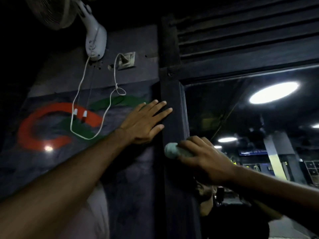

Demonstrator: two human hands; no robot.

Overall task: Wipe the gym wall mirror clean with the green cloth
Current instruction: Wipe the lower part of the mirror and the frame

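Against the matte frame (172, 94) beside glossy mirror (241, 126), left hand (143, 123) flat, right hand (203, 159) around rolled green cloth (170, 150).

Left arm: extended up and forward from lower left, forearm bare, wrist straight. Left hand (146, 121): palm flat, fingers straight and slightly spread, fingertips resting on the dark frame (174, 94). Holds nothing.

Right arm: comes in from lower right, forearm bare, wrist bent slightly. Right hand (205, 157): back of hand toward camera, fingers curled over a bunched green cloth (171, 150), which sticks out past the fingertips. It sits lower than the left hand.
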